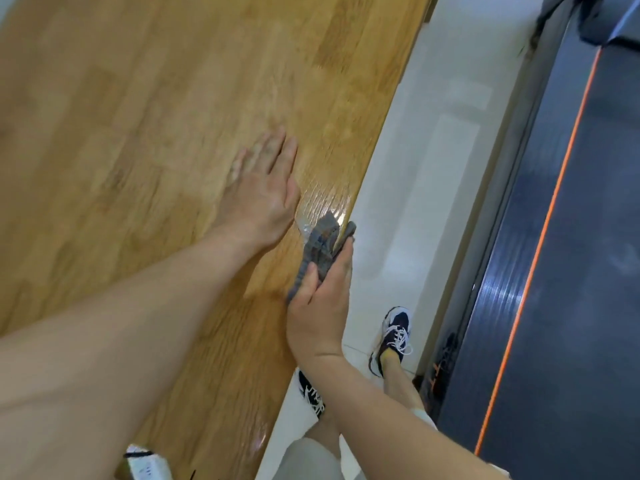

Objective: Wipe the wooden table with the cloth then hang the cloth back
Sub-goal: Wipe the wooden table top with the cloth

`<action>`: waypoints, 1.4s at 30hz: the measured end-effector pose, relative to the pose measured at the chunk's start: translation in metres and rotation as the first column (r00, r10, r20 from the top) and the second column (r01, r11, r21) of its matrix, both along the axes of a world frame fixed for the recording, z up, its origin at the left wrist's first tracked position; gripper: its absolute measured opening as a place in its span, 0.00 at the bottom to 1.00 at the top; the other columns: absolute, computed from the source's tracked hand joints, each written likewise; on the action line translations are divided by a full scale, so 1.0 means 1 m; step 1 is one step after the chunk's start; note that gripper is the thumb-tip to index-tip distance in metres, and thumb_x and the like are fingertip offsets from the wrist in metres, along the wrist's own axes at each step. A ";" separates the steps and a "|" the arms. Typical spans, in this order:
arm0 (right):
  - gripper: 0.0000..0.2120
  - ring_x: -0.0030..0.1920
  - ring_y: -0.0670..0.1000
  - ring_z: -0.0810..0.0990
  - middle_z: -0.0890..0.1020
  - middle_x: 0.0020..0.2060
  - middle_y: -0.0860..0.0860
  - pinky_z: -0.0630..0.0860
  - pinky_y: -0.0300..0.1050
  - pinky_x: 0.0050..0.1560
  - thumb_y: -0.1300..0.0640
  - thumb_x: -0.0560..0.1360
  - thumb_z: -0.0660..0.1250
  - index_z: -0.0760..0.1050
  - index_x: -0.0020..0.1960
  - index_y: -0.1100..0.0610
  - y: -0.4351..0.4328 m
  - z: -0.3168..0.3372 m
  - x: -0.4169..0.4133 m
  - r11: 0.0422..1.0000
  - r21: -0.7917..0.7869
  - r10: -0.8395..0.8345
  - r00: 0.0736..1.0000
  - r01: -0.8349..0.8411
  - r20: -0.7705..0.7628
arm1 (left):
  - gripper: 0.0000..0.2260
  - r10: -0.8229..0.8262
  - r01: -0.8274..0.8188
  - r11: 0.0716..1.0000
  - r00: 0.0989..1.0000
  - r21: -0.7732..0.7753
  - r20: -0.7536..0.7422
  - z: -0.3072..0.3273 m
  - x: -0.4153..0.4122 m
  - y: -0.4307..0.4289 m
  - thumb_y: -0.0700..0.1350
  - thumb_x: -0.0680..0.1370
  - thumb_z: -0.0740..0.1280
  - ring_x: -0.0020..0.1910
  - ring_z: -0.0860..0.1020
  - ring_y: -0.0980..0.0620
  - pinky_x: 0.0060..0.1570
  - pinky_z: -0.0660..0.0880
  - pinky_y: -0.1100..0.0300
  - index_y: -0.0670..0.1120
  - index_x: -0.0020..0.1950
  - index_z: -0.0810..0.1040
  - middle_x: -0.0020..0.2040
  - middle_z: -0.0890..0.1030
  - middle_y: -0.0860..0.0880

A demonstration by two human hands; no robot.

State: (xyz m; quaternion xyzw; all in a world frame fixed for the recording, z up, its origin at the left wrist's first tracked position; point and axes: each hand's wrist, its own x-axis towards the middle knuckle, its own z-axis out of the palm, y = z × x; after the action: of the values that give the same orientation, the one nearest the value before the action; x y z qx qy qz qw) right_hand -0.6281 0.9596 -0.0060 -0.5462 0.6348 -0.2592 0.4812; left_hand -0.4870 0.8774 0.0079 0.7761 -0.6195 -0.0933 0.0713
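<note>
Gripping cloth (320,247), right hand (320,306)

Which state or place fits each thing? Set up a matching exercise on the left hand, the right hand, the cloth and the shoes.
Things:
1. left hand
2. right hand
3. cloth
4. shoes

States or places:
A. on the pale floor
B. flat on the wooden table
C. closed around the cloth
D. grey, at the table's edge

Pairs: 1-B, 2-C, 3-D, 4-A
</note>
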 end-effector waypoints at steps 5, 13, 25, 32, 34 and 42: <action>0.29 0.76 0.50 0.57 0.58 0.77 0.55 0.47 0.17 0.63 0.57 0.81 0.55 0.47 0.78 0.60 0.054 0.009 -0.002 1.000 -0.029 0.008 0.999 -0.010 -0.042 | 0.25 -0.014 0.014 0.999 1.000 0.042 0.006 0.002 0.005 0.081 0.50 0.81 0.50 0.77 0.55 0.48 0.74 0.49 0.50 0.46 0.78 0.57 0.78 0.58 0.47; 0.29 0.75 0.51 0.59 0.59 0.76 0.55 0.48 0.16 0.60 0.57 0.82 0.55 0.47 0.78 0.59 0.156 0.021 -0.007 0.991 0.134 0.010 0.997 0.000 -0.072 | 0.26 0.040 -0.039 0.998 0.999 0.053 -0.007 0.001 0.006 0.183 0.52 0.80 0.46 0.77 0.54 0.50 0.74 0.44 0.54 0.46 0.78 0.56 0.78 0.58 0.48; 0.13 0.45 0.60 0.82 0.80 0.50 0.60 0.81 0.59 0.51 0.53 0.79 0.61 0.68 0.60 0.58 0.201 0.062 -0.039 0.634 0.752 0.237 0.971 -0.181 0.034 | 0.22 0.238 -0.210 0.968 0.940 0.134 -0.243 0.024 -0.026 0.297 0.52 0.82 0.49 0.76 0.55 0.48 0.73 0.51 0.53 0.48 0.76 0.61 0.77 0.59 0.51; 0.16 0.41 0.60 0.84 0.84 0.46 0.62 0.81 0.53 0.41 0.53 0.69 0.67 0.78 0.53 0.60 0.170 0.115 -0.039 0.466 0.758 0.549 0.821 -0.456 0.156 | 0.18 0.698 -0.724 0.592 0.241 0.354 -0.675 0.054 -0.071 0.359 0.57 0.81 0.53 0.53 0.73 0.52 0.50 0.69 0.58 0.50 0.55 0.79 0.50 0.73 0.52; 0.12 0.44 0.59 0.84 0.84 0.46 0.61 0.82 0.54 0.45 0.54 0.68 0.64 0.79 0.49 0.57 0.162 0.123 -0.027 0.490 0.697 0.608 0.778 -0.523 0.156 | 0.21 0.604 -0.656 0.484 -0.229 0.580 -0.764 0.068 -0.078 0.358 0.61 0.80 0.53 0.48 0.77 0.50 0.49 0.75 0.55 0.50 0.53 0.79 0.48 0.77 0.48; 0.22 0.48 0.52 0.82 0.81 0.43 0.44 0.82 0.54 0.48 0.71 0.72 0.60 0.80 0.59 0.54 0.148 0.138 -0.006 0.543 0.274 0.835 0.545 -0.794 -0.075 | 0.06 0.492 -0.849 0.169 -0.368 0.501 -0.789 0.043 -0.113 0.355 0.49 0.81 0.59 0.48 0.80 0.45 0.44 0.79 0.47 0.55 0.54 0.75 0.51 0.81 0.48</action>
State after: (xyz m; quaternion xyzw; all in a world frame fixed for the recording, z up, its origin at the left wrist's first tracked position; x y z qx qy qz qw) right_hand -0.6340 1.1074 0.1315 -0.7483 0.3737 0.1185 0.5351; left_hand -0.5996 1.2321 0.0508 0.7411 0.1743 -0.3258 0.5606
